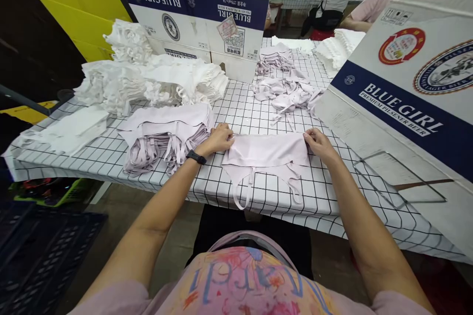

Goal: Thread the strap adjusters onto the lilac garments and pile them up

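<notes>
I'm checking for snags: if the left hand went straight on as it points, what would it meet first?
The left hand would first meet the spread lilac garment, whose corner it already touches; whether it would skim or push the cloth is unclear.

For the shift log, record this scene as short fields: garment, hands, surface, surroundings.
Garment: pale pink, spread flat
Left hand: touching its upper left corner
Right hand: touching its upper right corner
Surface: grid-patterned tablecloth
Left: pink garment stack, white garments beyond
Beyond: loose pink pile
Right: Blue Girl carton
</notes>
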Motion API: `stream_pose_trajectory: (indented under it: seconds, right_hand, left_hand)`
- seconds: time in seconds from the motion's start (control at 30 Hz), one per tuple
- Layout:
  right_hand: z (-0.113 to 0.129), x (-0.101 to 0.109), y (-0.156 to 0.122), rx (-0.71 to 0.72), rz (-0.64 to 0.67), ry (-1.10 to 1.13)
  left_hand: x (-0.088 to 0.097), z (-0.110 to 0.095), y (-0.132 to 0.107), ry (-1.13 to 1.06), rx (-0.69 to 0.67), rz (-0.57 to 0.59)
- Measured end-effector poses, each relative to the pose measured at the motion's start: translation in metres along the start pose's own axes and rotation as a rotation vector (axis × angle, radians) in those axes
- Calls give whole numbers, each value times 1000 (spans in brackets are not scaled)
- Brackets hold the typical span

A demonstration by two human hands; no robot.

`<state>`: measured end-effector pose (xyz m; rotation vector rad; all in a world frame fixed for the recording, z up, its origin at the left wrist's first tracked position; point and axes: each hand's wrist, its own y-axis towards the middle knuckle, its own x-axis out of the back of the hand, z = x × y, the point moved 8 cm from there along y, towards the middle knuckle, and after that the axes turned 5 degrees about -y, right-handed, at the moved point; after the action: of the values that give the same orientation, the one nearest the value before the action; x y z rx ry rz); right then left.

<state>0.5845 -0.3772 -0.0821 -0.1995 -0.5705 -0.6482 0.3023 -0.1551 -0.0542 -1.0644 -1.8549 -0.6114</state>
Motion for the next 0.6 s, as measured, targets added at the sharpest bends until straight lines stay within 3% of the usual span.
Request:
stream_pose_trajectory:
  seconds: [0.13,0.3,0.43,0.6]
  right_hand:
    - [3,2,-4,-1,34,145]
    - [18,7,-12,-13,9,217]
    - [36,22,-19,23,-82,154]
    - [78,55,-28,214,-237,-40]
  left_hand:
    - [15,0,-4,-94,44,-91]
    - [38,1,-14,-423,123,-281]
    - [53,-2,-21,-542,127,-365]
    - [88,-19,-29,-604,24,-471]
